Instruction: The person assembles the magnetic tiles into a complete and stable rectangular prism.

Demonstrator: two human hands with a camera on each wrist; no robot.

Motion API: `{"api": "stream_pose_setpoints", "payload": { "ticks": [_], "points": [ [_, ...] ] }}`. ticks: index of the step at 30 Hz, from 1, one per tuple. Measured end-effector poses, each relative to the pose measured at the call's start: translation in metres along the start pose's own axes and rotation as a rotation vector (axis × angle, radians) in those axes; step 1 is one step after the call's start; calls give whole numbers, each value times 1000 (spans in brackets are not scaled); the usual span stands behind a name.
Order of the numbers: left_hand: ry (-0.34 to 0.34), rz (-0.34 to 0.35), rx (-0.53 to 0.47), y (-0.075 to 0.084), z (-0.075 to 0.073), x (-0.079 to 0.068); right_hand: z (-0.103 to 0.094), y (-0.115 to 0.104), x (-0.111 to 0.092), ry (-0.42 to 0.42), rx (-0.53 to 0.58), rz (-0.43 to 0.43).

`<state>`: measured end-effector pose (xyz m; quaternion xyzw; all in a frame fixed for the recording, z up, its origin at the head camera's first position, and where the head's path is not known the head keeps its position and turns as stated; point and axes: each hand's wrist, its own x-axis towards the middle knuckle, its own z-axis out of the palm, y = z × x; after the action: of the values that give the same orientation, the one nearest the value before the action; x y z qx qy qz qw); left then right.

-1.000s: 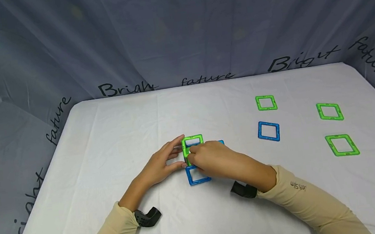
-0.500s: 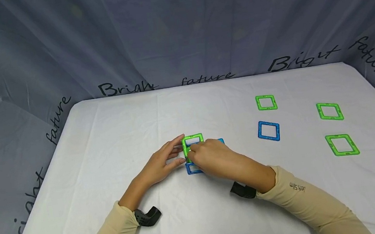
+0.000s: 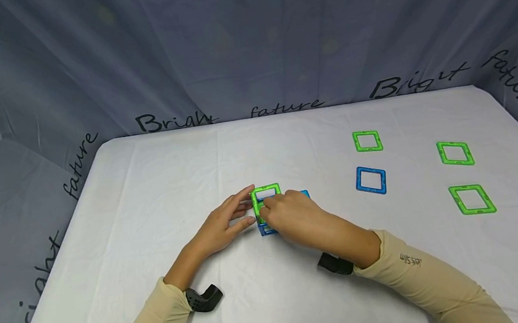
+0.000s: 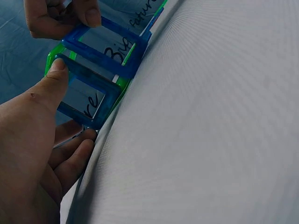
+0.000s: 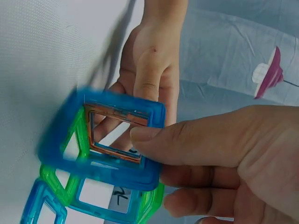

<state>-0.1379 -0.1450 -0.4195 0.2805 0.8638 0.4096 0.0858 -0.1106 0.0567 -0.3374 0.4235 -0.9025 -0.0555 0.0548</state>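
A spread left hand (image 3: 221, 228) steadies a green-and-blue structure (image 3: 266, 187) on the bench (image 3: 167, 167) as the near blue frame (image 5: 117, 176), lying flatter a second ago, stands tipped up in the pinch of the right hand (image 3: 297, 218), apparently closing that side. Wrist views reveal the pinching thumb (image 5: 182, 142); only the head view shows four loose frames (image 3: 479, 211) at right.

We have a bench (image 3: 167, 167) covered in white cloth (image 3: 267, 306), faintly creased. On its right half we see a green square frame (image 3: 370, 149) lying flat beyond a blue square frame (image 3: 371, 189), with two more green frames (image 3: 477, 211) farther right, all apart. Near the middle stands a green-and-blue assembly (image 3: 266, 187).
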Motion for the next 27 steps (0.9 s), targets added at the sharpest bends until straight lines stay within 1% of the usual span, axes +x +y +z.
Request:
{"api": "stream_pose_setpoints", "payload": {
  "ticks": [5,9,16,23,27],
  "points": [
    [-4,-4,-3,0,0,0,0,1,0,34,-42,-13],
    [-7,-9,-6,1,0,0,1,1,0,43,-32,-13],
    [3,4,-1,1,0,0,-2,-1,-1,7,67,51],
    [-5,-17,-3,1,0,0,-3,-2,-1,-14,92,86],
    [-11,-13,-5,1,0,0,-4,0,0,-38,114,101]
  ]
}}
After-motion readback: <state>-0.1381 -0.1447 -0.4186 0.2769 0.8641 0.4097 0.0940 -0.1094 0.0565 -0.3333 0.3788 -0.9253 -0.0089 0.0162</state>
